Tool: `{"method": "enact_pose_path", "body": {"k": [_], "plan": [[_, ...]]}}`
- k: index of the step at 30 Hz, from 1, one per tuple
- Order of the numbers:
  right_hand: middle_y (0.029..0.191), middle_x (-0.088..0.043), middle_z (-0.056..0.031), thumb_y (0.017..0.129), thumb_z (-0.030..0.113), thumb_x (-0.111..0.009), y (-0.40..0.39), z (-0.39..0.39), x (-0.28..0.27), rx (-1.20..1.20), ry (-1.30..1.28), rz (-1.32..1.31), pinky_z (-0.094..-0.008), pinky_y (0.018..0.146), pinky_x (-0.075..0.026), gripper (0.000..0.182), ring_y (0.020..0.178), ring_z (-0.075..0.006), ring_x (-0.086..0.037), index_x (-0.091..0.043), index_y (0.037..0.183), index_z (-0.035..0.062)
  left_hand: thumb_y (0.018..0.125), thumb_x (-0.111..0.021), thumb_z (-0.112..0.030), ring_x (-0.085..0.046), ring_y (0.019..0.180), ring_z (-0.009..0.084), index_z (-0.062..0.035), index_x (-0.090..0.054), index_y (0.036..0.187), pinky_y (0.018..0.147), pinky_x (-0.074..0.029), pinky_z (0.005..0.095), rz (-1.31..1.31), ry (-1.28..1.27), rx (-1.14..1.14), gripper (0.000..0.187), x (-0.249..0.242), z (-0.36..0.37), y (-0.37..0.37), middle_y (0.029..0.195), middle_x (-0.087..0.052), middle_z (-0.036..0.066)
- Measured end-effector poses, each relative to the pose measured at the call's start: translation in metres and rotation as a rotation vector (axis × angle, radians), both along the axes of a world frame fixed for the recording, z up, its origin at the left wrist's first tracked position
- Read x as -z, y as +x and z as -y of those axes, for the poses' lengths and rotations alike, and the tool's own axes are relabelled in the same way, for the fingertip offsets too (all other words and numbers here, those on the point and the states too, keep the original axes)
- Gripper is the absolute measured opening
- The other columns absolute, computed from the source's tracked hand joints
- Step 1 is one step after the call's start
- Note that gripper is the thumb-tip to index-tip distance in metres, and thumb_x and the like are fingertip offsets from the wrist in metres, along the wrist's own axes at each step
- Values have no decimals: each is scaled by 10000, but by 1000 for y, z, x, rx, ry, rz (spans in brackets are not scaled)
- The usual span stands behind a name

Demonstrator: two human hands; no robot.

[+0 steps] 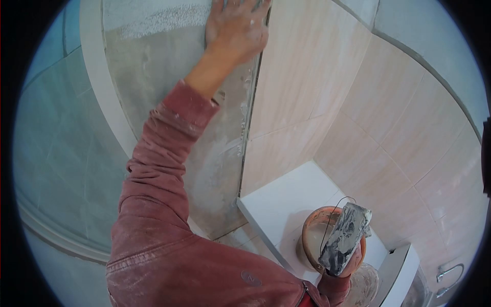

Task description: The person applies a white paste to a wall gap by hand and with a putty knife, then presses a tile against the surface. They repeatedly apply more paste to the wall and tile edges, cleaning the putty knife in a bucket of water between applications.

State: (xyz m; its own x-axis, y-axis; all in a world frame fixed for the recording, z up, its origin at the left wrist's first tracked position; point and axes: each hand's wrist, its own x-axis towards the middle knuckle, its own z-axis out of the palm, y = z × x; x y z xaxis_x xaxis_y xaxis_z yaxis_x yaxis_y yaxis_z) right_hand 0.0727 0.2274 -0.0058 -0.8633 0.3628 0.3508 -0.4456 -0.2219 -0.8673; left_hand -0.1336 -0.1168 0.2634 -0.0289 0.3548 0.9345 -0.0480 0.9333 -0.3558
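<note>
My left hand (238, 29) reaches up to the wall, lying on it with fingers stretched out beside the tile edge; the fingertips meet the top of the view. Under it the bare grey wall strip (153, 71) carries a patch of rough white plaster (166, 19). Low on the right, my right hand (354, 261) is closed around a plastering trowel (348, 238), whose flat blade is smeared with grey-white paste. The trowel is above an orange-brown bucket (308, 233) with a wire handle and pale mix inside. The trowel's handle is mostly hidden.
A white ledge (279, 199) supports the bucket, with a clear plastic tub (364, 284) beside it. Beige tiled walls (296, 77) form a corner. A metal tap (450, 273) and sink (420, 291) are at lower right. A white frame (99, 77) borders glass at left.
</note>
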Motion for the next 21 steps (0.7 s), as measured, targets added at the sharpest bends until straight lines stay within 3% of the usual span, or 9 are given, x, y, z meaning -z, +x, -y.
{"method": "enact_pose_path", "body": {"k": [1,3,4,6,10,12,17,19,21], "plan": [[1032,-609,-124,958,313,-378,0,-4,2,-4,5,13,-284,746,-497,460,864,-177,-608,-478,1192,-70,760,-488,-166,-257,1333,356,-68,-598,1147,1106,-94,532,53,2,-37,415,15,-1,4,1365,-412,177],[1038,-608,-127,958,307,-375,-1,-12,8,180,653,1,-285,745,-499,457,867,-180,-611,-474,1201,-67,758,-494,-177,-255,1334,359,-93,-604,1149,1105,-90,538,117,10,-70,415,51,-2,8,1369,-413,167],[1038,-608,-127,958,307,-375,0,-9,6,176,659,10,-285,745,-499,457,867,-180,-611,-474,1201,-67,718,-522,-170,-240,1345,333,-106,-535,1231,1099,-92,530,201,50,-54,517,71,-1,9,1405,-376,126],[1037,-609,-127,957,299,-372,0,-1,0,-59,6,3,-286,740,-500,451,866,-180,-613,-473,1204,-65,679,-549,-163,-225,1357,306,-119,-467,1313,1092,-94,522,295,96,-40,641,113,-3,13,1441,-338,86],[1037,-608,-124,957,311,-378,-2,-14,8,69,350,40,-280,743,-496,459,867,-179,-612,-474,1202,-66,670,-560,-177,-148,1380,315,-112,-415,1352,1083,-62,552,543,179,-57,700,197,-16,28,1482,-252,81],[1185,-558,-156,927,222,-421,-2,-17,5,-223,-56,-15,-333,854,-496,429,1019,-221,-585,-461,1249,-58,670,-564,-181,-125,1384,330,-108,-397,1363,1080,-48,565,635,197,-63,716,232,-23,37,1491,-230,80],[1040,-605,-116,949,303,-388,-3,-25,4,-203,-50,130,-284,771,-481,444,894,-173,-597,-487,1184,-60,695,-557,-156,-185,1368,326,-48,-432,1324,1059,-156,553,910,244,-103,650,300,-58,76,1483,-224,133],[1050,-601,-118,938,295,-415,-9,-32,11,-63,524,78,-289,781,-482,433,894,-178,-596,-494,1180,-55,690,-556,-141,-226,1353,332,-43,-429,1327,1045,-161,575,1047,328,69,657,326,-82,112,1459,-267,165],[1085,-590,-133,929,279,-438,-9,-22,15,-161,377,239,-304,812,-484,434,933,-193,-593,-479,1203,-55,703,-545,-92,-333,1301,339,-29,-416,1335,1038,-233,538,1295,366,325,648,349,-90,135,1406,-353,191]]}}
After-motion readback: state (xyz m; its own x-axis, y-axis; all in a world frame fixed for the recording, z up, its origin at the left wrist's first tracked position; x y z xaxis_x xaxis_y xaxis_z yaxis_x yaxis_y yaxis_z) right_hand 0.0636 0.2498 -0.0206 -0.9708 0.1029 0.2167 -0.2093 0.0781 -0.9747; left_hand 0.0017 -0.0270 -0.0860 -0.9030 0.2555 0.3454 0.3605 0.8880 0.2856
